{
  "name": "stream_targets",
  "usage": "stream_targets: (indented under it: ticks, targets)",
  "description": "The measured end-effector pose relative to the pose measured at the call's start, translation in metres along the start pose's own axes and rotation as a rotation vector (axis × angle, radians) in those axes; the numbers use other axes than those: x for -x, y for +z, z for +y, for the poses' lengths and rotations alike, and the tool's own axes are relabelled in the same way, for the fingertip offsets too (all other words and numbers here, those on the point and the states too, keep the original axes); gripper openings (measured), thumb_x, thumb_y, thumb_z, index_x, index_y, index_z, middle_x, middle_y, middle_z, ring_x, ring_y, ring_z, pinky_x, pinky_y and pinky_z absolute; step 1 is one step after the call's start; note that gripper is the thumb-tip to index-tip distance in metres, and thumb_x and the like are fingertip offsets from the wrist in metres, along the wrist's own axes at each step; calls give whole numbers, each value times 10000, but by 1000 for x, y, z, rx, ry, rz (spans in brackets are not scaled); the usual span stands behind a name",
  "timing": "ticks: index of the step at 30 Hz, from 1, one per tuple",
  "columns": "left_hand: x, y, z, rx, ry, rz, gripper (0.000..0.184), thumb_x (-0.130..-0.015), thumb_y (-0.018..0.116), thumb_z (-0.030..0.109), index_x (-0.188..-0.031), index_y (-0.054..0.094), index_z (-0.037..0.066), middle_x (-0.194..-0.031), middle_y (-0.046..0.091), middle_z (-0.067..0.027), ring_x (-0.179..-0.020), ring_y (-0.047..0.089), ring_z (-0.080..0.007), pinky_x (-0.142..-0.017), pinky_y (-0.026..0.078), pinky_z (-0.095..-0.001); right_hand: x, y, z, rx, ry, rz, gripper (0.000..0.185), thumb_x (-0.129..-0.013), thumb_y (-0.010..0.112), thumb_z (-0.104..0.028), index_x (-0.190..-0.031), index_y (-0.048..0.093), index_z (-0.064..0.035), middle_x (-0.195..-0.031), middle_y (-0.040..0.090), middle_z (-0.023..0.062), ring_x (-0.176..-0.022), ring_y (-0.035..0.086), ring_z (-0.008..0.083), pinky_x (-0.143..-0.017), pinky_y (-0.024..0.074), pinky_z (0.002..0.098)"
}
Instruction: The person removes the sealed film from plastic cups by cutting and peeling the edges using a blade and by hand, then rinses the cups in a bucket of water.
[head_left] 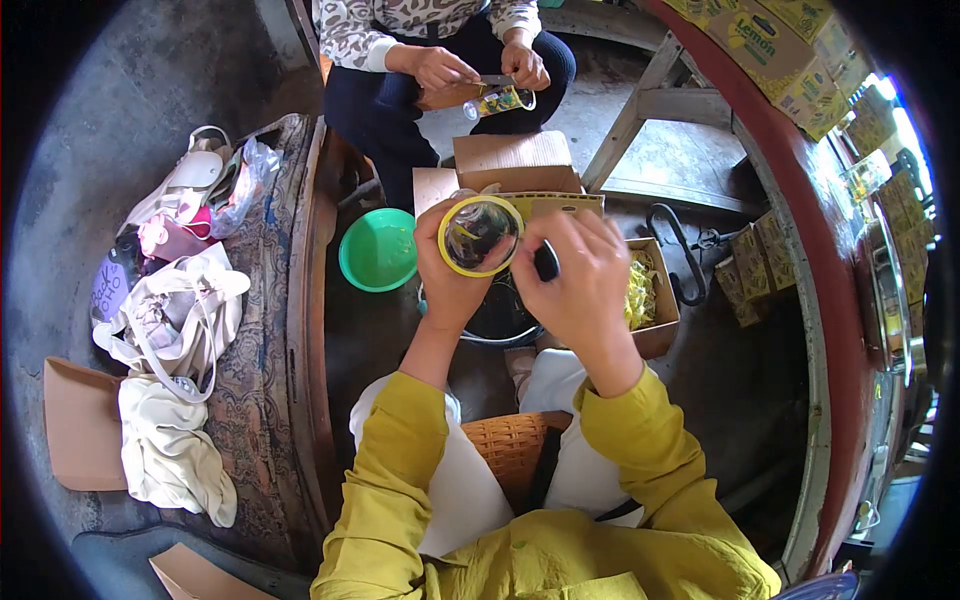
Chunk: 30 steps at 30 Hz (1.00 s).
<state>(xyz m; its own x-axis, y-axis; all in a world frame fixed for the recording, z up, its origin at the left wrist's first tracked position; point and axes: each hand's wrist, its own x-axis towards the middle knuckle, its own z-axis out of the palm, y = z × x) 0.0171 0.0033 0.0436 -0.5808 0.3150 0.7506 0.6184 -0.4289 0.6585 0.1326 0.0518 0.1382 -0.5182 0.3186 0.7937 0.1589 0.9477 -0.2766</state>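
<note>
A clear plastic cup or jar (pixel 482 236) with a yellow rim faces me in the middle of the view. My left hand (pixel 440 270) is wrapped round its left side and holds it up. At its right edge is my right hand (pixel 580 270), with the fingers bent and pressed together; a small black object (pixel 546 262) shows beside them, and I cannot tell whether it is gripped. Beneath my hands there is an open cardboard box (pixel 515 160) and a dark round container (pixel 500 315), partly hidden by my wrists.
A green basin (pixel 378 250) stands to the left. A box of yellow wrappers (pixel 645 290) is at the right. Opposite sits a person (pixel 440 70) holding a similar container and a blade-like tool. Bags (pixel 185 310) lie on the left bench; yellow cartons (pixel 760 50) are at upper right.
</note>
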Motion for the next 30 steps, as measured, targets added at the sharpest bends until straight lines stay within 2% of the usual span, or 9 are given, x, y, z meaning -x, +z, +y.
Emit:
stream_targets:
  ticks: [3,10,14,17,20,23,26,29,30]
  targets:
    - [-3,-1,2,-95,80,-53,653,-589,771,58,-1100,366,12,-1057,503,-116,-957,522,-197,-844,421,-301,3,16,8,21,-16,-22,151,-595,598,-56,-673,481,-112,-604,521,8,-578,484,209,-533,349,333]
    - [-4,-5,8,-146,8,-217,660,-605,758,42,-1128,356,19,-1079,516,-139,-964,534,-219,-838,428,-315,7,21,15,38,26,-184,164,-609,593,-46,-741,509,-97,-665,553,43,-658,526,239,-592,374,359]
    - [3,-1,-1,-18,-42,-139,703,-601,764,43,-1150,325,18,-1079,516,-153,-968,542,-229,-832,439,-314,9,21,18,-93,88,-116,190,-623,592,-8,-777,505,-76,-687,564,51,-664,531,253,-608,379,363]
    - [3,-1,-1,-16,-71,-106,673,-609,765,64,-1131,344,15,-1058,530,-149,-953,558,-236,-808,457,-311,10,14,17,-262,261,-114,191,-632,591,12,-781,498,-64,-691,566,55,-649,531,263,-598,373,364]
    - [3,-3,-3,-32,-87,-103,677,-591,769,46,-1126,355,23,-1059,530,-138,-943,563,-236,-804,462,-312,6,-7,13,-181,212,-120,188,-636,596,7,-779,490,-54,-674,558,48,-609,526,239,-587,372,352]
    - [1,-6,-1,-88,-135,-185,708,-577,775,36,-1142,350,21,-1053,516,-141,-968,538,-223,-822,438,-305,8,-20,17,-205,307,-163,189,-632,601,2,-773,486,-50,-657,549,40,-576,513,209,-580,369,341]
    - [-2,-3,-6,-215,-43,-296,629,-579,780,79,-1093,423,19,-1049,520,-126,-955,542,-229,-814,437,-308,19,-22,41,-358,402,-184,187,-651,584,40,-804,501,-29,-683,573,54,-589,533,165,-585,414,304]
    - [-1,18,-12,-138,-170,-406,609,-550,760,67,-1081,462,43,-1046,531,-136,-991,499,-298,-820,405,-356,30,-28,78,-416,394,-204,246,-669,564,64,-898,542,-25,-714,594,74,-629,564,161,-595,443,278]
    - [1,27,-18,-194,-162,-467,583,-564,746,84,-1082,480,62,-1062,527,-122,-1008,490,-295,-865,377,-378,34,-31,92,-401,377,-206,263,-671,562,62,-916,553,-31,-716,595,77,-633,568,166,-600,444,280]
